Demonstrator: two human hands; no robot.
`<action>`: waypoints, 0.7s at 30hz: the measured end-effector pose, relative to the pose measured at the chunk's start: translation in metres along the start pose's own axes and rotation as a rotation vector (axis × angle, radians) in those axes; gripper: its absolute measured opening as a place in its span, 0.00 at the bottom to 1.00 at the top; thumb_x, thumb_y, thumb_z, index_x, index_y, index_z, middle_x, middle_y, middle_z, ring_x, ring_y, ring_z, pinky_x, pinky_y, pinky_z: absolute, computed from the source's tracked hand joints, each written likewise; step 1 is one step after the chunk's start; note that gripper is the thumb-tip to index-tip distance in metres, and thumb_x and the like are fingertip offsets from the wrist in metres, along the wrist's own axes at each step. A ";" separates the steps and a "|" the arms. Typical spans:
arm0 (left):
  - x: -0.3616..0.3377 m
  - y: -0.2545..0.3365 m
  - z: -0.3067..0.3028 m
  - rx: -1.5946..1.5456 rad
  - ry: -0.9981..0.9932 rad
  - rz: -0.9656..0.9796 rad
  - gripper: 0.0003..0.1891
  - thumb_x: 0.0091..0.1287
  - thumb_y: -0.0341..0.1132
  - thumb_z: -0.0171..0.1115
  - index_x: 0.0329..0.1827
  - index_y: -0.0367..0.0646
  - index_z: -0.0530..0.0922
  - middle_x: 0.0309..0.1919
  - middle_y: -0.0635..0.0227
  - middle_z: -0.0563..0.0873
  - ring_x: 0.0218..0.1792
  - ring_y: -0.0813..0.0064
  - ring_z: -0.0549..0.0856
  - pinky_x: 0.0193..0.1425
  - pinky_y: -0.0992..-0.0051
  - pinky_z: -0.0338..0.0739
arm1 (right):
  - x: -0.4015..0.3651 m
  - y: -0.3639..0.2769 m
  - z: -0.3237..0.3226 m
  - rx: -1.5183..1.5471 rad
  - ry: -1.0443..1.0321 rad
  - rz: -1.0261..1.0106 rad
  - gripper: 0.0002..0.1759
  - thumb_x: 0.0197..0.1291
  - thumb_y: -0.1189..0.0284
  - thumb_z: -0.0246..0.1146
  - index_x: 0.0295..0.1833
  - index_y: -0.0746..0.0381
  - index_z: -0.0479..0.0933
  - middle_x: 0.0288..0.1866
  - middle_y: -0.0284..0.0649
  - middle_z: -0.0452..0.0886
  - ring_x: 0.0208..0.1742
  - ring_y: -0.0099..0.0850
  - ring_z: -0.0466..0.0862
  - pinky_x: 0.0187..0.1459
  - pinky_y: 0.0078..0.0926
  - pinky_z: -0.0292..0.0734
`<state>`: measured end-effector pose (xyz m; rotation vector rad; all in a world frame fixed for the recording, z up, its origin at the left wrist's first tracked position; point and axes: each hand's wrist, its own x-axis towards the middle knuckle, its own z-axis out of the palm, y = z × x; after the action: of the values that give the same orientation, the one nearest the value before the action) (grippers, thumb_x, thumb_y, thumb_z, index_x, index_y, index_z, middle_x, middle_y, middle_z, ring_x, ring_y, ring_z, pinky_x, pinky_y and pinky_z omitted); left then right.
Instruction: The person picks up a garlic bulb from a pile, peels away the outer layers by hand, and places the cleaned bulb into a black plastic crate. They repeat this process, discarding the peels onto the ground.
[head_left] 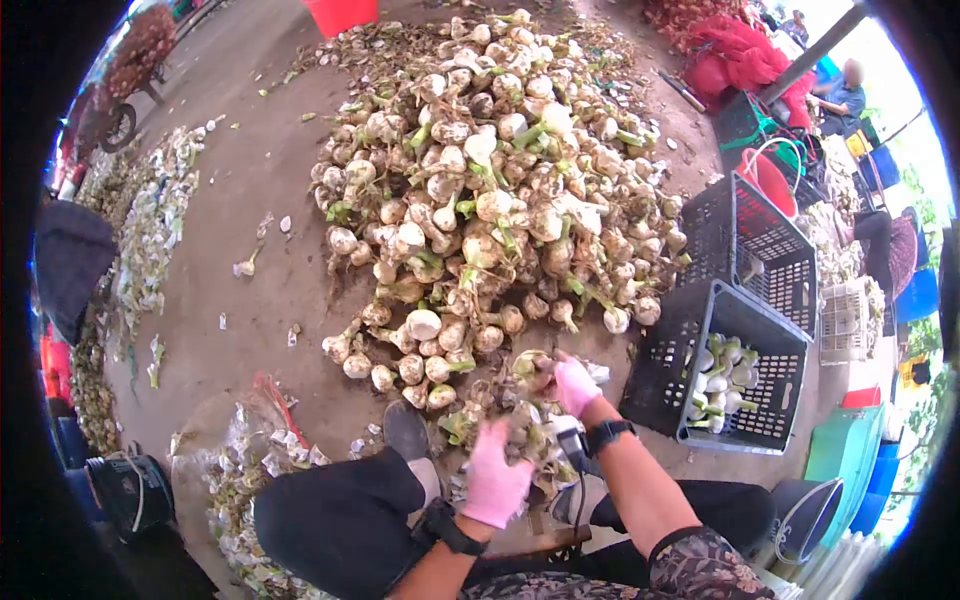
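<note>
My left hand (498, 476), in a pink glove, is over the garlic trimmings (520, 430) between my feet. Its thumb stands apart from the fingers, and I see nothing in its grasp. My right hand (574, 386), gloved alike, reaches forward beside a leafy clump (533, 366); its fingers are together, and what they grip is partly hidden. Below the right hand is a white device with a dark end (570, 440) and a cord. A large heap of garlic bulbs (490, 200), with roots and cut stems, lies in front of both hands.
On the right a black crate (715, 440) holds trimmed garlic, and another black crate (700, 230) stands behind it. A red bucket (768, 185) is beyond. A plastic bag of scraps (245, 450) lies left. Another person (848, 100) sits at the far right.
</note>
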<state>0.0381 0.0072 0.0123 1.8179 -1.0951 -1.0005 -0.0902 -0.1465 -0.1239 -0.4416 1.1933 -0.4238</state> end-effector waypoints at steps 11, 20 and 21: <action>-0.004 0.001 -0.006 -0.018 0.097 0.254 0.39 0.40 0.26 0.73 0.61 0.37 0.69 0.57 0.55 0.75 0.58 0.57 0.75 0.64 0.68 0.69 | -0.164 0.008 0.044 -0.131 -0.056 -0.433 0.24 0.67 0.63 0.57 0.64 0.63 0.67 0.55 0.35 0.76 0.57 0.27 0.75 0.62 0.29 0.68; -0.026 0.041 -0.031 0.106 0.201 0.402 0.36 0.37 0.33 0.77 0.55 0.41 0.74 0.48 0.52 0.76 0.51 0.52 0.77 0.56 0.62 0.73 | -0.204 -0.005 0.091 -0.294 0.001 -0.673 0.24 0.62 0.70 0.63 0.61 0.69 0.70 0.48 0.35 0.79 0.47 0.21 0.77 0.52 0.22 0.72; -0.028 0.044 -0.035 0.088 0.184 0.379 0.35 0.37 0.33 0.76 0.54 0.42 0.75 0.48 0.52 0.77 0.50 0.52 0.77 0.55 0.62 0.74 | -0.207 -0.006 0.090 -0.298 0.000 -0.674 0.24 0.62 0.70 0.63 0.61 0.69 0.70 0.48 0.35 0.79 0.47 0.21 0.77 0.52 0.22 0.72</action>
<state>0.0468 0.0257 0.0720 1.6485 -1.3208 -0.5596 -0.0703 -0.0318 0.0696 -1.1130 1.0891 -0.8239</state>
